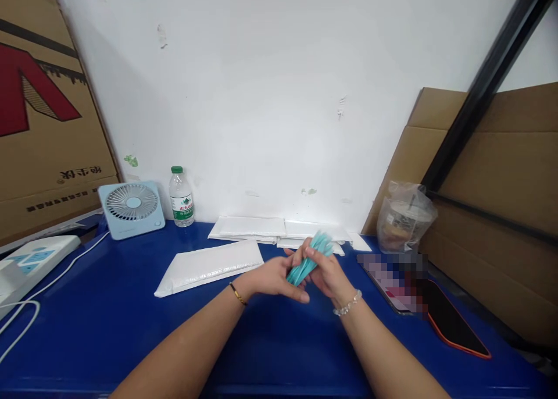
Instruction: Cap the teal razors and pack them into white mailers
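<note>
Okay, bundle of thin teal sticks (304,266) is in my hands, above the blue table (270,352), just on the near side of the white padded mailers by the wall. Long axis runs on a slant: near end low and to the left, far end up and to the right, pointing toward the wall. Sticks lie roughly parallel; the far end spreads out a bit and is motion-blurred, so no count. Right hand (331,277), the one with the clear bead bracelet (347,303), is clamped on the bundle around its middle, fingers bent over it. Left hand (271,278), dark band with a gold piece (238,294) on the wrist, is at the near end, thumb stretched out to the right below it; can't tell whether those fingers actually pinch the sticks or just cup them. Single white mailer (204,268) lies flat left of the bundle, its right end just beside my left hand. Behind that, two piles of mailers, left pile (246,225) and right pile (300,230), sit side by side along the wall (261,96); my right hand partly covers the right one.
</note>
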A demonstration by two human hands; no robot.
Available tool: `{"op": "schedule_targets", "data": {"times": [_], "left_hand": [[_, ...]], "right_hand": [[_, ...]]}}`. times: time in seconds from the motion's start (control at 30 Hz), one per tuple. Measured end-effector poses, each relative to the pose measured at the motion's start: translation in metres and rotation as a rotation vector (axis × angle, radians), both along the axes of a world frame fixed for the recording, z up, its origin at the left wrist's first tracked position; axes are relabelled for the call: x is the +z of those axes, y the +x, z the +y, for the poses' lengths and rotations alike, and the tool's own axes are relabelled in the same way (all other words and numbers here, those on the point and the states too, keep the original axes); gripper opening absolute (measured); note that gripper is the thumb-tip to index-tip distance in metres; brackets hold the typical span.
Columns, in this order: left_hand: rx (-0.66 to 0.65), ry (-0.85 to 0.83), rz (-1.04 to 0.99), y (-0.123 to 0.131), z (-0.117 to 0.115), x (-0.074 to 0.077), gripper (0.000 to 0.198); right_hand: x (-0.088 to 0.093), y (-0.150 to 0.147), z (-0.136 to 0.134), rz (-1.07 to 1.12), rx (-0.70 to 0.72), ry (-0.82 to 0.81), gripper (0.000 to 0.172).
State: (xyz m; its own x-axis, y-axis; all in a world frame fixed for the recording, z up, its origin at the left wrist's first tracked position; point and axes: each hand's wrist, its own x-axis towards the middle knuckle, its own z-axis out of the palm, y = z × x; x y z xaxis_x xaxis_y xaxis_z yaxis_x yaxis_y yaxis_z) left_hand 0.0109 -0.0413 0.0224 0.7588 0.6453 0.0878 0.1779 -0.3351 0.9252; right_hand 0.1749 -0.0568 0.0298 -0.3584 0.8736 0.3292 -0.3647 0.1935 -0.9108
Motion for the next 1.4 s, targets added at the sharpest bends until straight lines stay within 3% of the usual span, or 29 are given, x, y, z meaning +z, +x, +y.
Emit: {"op": "schedule_targets", "data": {"times": [0.1,0.17,0.27,0.37,0.5,0.6,0.7,0.8,0.9,1.03,1.17,1.3,1.4], "left_hand": [[0.348,0.401,0.297,-0.040,0.021,0.007,0.093],[0.555,0.455,0.630,-0.070,0.036,0.007,0.117],[0.586,0.305,0.933,-0.099,0.050,0.000,0.122],[0.531,0.286,0.931,-0.106,0.051,-0.005,0.108],[0.506,0.317,0.603,-0.098,0.044,0.006,0.082],[0.607,0.257,0.008,-0.089,0.036,0.028,0.066],[0.701,-0.114,-0.669,-0.083,0.027,0.049,0.055],[0.546,-0.618,-1.102,-0.078,0.020,0.056,0.043],[0.389,-0.947,-1.229,-0.070,0.019,0.047,0.039],[0.566,-1.079,-1.275,-0.052,0.028,0.026,0.043],[0.576,-1.144,-1.272,-0.041,0.034,0.017,0.036],[0.445,-1.218,-1.317,-0.036,0.030,0.016,0.038],[0.427,-1.231,-1.311,-0.028,0.024,0.013,0.039]], "right_hand": [[-0.001,0.014,0.016,0.157,-0.272,0.027,0.020],[-0.008,0.022,0.027,0.160,-0.429,0.060,0.022],[-0.027,0.025,0.039,0.078,-0.531,0.028,0.026],[-0.046,0.019,0.045,-0.019,-0.532,-0.054,0.030],[-0.052,0.013,0.044,-0.059,-0.490,-0.074,0.033],[-0.043,0.012,0.038,-0.039,-0.449,-0.037,0.030],[-0.024,0.011,0.027,-0.027,-0.452,0.085,0.025],[0.000,0.009,0.012,-0.125,-0.507,0.294,0.029],[0.025,0.005,-0.005,-0.367,-0.600,0.628,0.032],[0.042,-0.009,-0.026,-0.483,-0.752,1.049,0.028],[0.041,-0.028,-0.043,-0.399,-0.639,1.396,0.030],[0.034,-0.042,-0.046,-0.482,-0.407,1.551,0.031],[0.032,-0.047,-0.038,-0.584,-0.338,1.490,0.025]]}}
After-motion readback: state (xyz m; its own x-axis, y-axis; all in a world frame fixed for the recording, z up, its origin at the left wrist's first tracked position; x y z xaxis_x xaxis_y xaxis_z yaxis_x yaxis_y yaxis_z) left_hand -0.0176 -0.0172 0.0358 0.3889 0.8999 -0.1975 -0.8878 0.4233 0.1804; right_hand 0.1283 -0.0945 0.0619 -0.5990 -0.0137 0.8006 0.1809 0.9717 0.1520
